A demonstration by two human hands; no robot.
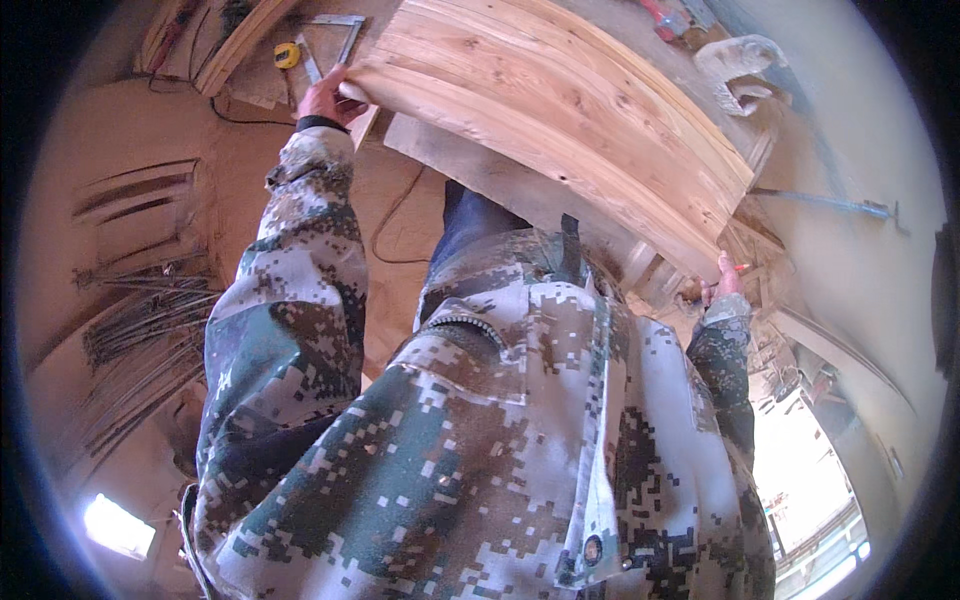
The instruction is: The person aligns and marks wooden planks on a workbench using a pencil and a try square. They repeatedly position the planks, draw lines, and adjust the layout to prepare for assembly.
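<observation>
Several planks of reddish, knotty wood lie side by side across the bench (420, 145). The nearest one is a long wooden board (540, 150) whose front edge faces me. My left hand (333, 98) is closed on its left end, the thumb by the edge. At the far right, my right hand (729, 277) is closed at the board's other end, partly hidden by it. A thin red pencil-like stick (741, 267) pokes out beside its fingers. Behind the near board lie the other planks (610, 80).
A yellow tape measure (287, 55) and a metal square (349, 40) lie left of the planks. A crumpled white bag (740, 68) and a red-handled tool (662, 20) are at the far right. A cable (388, 225) trails below the bench. Thin rods (150, 315) are piled at left.
</observation>
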